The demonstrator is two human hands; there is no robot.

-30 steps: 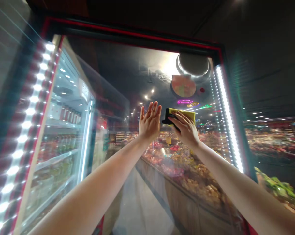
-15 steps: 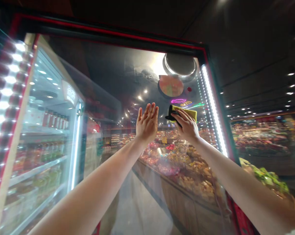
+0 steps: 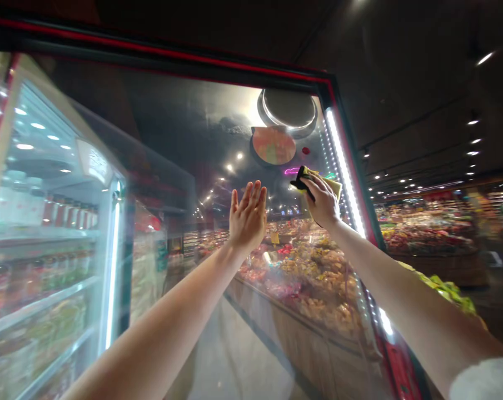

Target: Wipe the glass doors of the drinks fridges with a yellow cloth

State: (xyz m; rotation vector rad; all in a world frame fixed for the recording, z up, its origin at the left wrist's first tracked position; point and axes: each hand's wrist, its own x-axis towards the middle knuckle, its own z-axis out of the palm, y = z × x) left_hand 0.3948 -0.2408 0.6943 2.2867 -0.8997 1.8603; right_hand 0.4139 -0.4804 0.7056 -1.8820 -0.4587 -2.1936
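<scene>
A yellow cloth (image 3: pixel 334 186) is sitting up by the glass (image 3: pixel 218 130), near its right side, and it looks to be touching it. The right hand (image 3: pixel 324 201) is holding the cloth under its fingers, with yellow poking out past them. Those fingers are lying long and nearly flat, maybe so the cloth can be meeting the glass all over. Something black (image 3: pixel 303 180) is bunching up by the fingertips; I can't tell if it's part of the cloth or another thing.

The left hand (image 3: pixel 248 216) is holding nothing that I can see. Its fingers are pointing up and its palm is facing the glass. It seems to be leaning there, perhaps to be keeping the glass or the person steady. Both arms are reaching far out, I guess because the hands are working so high up.

A dark frame (image 3: pixel 172 53) with a red line is going around the glass, likely holding it in place. A bright light strip (image 3: pixel 346 161) is running down the right edge, just beside the cloth. On the left, jars (image 3: pixel 71 214) are standing in a row on a shelf. Heaps of food (image 3: pixel 322 255) are showing in the glass; I can't tell if they're behind it or mirrored. Some greens (image 3: pixel 449 291) are lying past the right arm.
</scene>
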